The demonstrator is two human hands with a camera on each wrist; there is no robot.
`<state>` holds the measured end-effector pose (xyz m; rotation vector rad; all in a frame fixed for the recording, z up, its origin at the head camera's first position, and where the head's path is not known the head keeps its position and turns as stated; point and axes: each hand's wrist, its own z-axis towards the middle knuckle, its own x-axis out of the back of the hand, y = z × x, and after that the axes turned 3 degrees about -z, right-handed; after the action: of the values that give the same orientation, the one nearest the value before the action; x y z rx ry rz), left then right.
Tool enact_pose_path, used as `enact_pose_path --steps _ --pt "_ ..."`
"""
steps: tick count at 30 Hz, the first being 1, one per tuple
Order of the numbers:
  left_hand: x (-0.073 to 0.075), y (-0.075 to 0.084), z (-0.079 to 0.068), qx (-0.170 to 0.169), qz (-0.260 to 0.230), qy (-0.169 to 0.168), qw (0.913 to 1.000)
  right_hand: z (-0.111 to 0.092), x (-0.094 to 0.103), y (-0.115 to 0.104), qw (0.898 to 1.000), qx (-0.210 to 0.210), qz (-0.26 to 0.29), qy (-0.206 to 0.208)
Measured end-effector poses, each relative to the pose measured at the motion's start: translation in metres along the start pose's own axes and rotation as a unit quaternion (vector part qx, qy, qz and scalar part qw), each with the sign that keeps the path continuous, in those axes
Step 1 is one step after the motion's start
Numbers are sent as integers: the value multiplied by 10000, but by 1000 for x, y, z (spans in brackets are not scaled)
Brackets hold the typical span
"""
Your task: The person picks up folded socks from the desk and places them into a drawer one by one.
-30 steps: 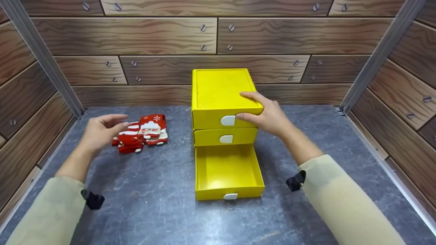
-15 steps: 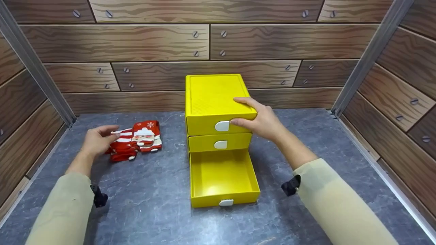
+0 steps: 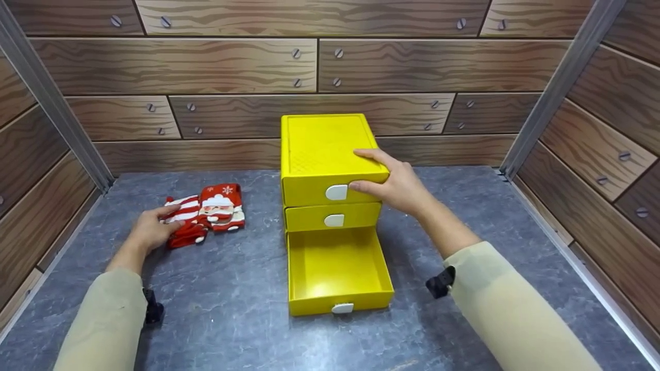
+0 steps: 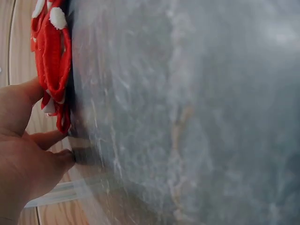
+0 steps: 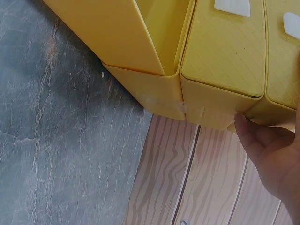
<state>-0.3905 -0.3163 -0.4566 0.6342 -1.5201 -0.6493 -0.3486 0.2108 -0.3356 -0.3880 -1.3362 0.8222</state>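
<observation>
Folded red-and-white socks with a Santa pattern (image 3: 223, 206) lie on the left part of the table in the head view. My left hand (image 3: 149, 229) is at their left end, thumb and fingertips touching the cloth. In the left wrist view a gap shows between the thumb and the fingers beside the red fabric (image 4: 54, 65). A yellow drawer unit (image 3: 330, 144) stands in the middle. Its bottom drawer (image 3: 340, 304) is pulled out and bare inside; the two upper drawers are closed. My right hand (image 3: 399, 185) grips the unit's upper right front corner, thumb on the front, index finger on top.
White tabs serve as handles (image 3: 336, 192) on the drawer fronts. Wood-patterned walls (image 3: 247, 67) enclose the grey marbled table (image 3: 232, 309) at the back and both sides, with metal posts (image 3: 541, 87) in the corners.
My left hand has come down and closer to the socks, from hovering beside them to touching them. The right hand keeps its grip on the drawer unit. The head view has shifted slightly.
</observation>
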Motion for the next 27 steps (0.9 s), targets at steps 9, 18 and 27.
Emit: enact_pose_path --steps 9,18,27 --pt "-5 1 -6 -56 396 258 9989 -1 0 0 9999 -99 -11 -17" --pt "-9 3 -16 -186 251 413 9987 0 0 1 9999 -19 110 -65" --pt "-2 -1 -38 -226 -122 409 9988 1 -1 0 9998 -141 73 -87"
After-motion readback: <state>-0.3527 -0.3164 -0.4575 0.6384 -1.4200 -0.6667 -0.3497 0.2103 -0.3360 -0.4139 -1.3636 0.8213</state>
